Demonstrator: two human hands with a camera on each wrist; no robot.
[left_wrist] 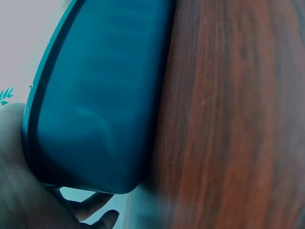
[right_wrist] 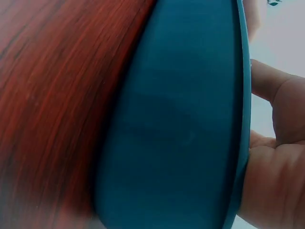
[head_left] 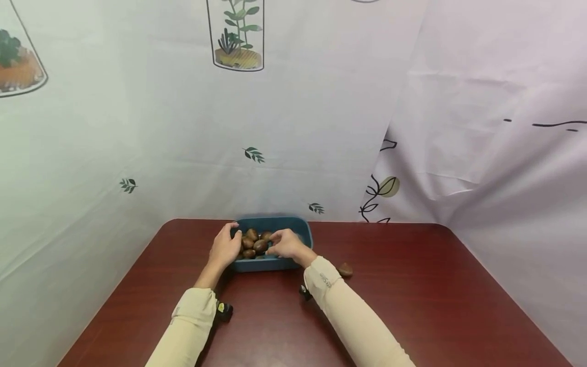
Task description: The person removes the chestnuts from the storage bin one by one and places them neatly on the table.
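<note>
A blue plastic tub (head_left: 261, 265) stands near the table's far edge, with several brown chestnuts (head_left: 260, 246) heaped in its left and middle parts. My left hand (head_left: 227, 245) holds the tub's left end. In the left wrist view, its fingers (left_wrist: 93, 206) reach round the outside below the rim. My right hand (head_left: 288, 243) reaches over the near rim into the tub's right half, fingers bent beside the chestnuts. In the right wrist view the tub's wall hides its fingertips, so whether it pinches a chestnut cannot be told.
A single chestnut (head_left: 345, 269) lies on the dark red wooden table (head_left: 266, 326), to the right of the tub beside the right sleeve. A white curtain (head_left: 293, 127) printed with leaves and plants hangs behind the table and along its sides.
</note>
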